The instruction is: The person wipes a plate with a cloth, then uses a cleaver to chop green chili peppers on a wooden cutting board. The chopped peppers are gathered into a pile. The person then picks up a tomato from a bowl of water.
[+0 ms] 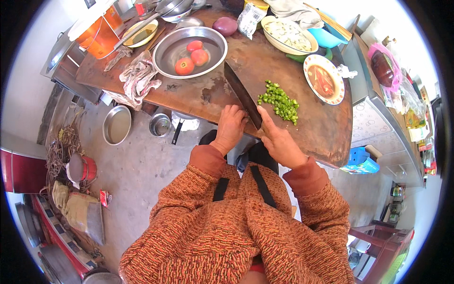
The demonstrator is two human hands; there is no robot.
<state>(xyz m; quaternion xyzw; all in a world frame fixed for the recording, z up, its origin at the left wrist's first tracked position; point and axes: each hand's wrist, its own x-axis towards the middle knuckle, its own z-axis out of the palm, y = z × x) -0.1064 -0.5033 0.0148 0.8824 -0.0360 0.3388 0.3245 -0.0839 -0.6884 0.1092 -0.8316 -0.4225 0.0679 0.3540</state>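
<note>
My right hand (281, 142) is closed at the near end of a long dark knife (242, 94), with its handle hidden in the grip. The blade slants away to the left across the wooden board. Just left of the blade, my left hand (230, 125) rests at the table's near edge, its fingers curled together. Whatever lies under those fingers is hidden. Chopped green peppers (280, 102) lie in a loose pile to the right of the knife.
A metal basin (163, 64) with three tomatoes stands at the back left, near a crumpled cloth (138, 78). Farther back are a purple eggplant (225, 26) and a bowl of pale cut pieces (289, 35). A dotted-rim plate (338, 97) sits right of the peppers.
</note>
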